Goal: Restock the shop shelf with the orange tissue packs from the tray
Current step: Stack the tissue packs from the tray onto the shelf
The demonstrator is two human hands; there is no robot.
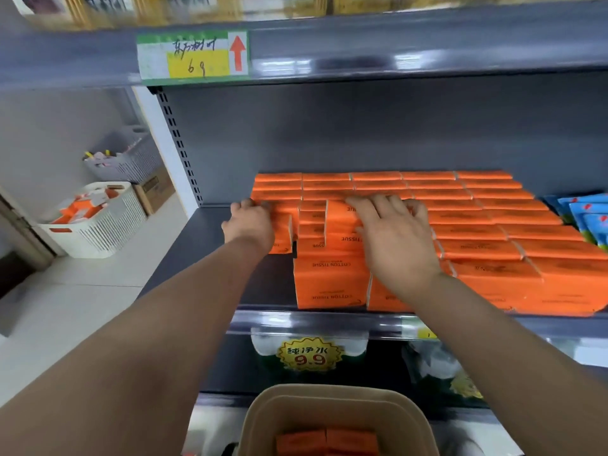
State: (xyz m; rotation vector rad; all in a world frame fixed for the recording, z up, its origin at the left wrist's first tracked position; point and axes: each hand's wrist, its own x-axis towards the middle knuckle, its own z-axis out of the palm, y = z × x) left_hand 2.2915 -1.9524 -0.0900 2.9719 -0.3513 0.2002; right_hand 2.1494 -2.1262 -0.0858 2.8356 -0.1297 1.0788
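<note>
Orange tissue packs fill the grey shelf in rows, from the back wall to the front lip. My left hand grips the leftmost pack of the block, at its left side. Resting flat with spread fingers, my right hand presses on a pack in the middle rows. A beige tray sits below at the bottom of the view, with a few orange packs inside.
Blue packets stand at the shelf's right end. The shelf above carries a price tag. On the floor at left stand a white basket with orange packs, a grey basket and a cardboard box.
</note>
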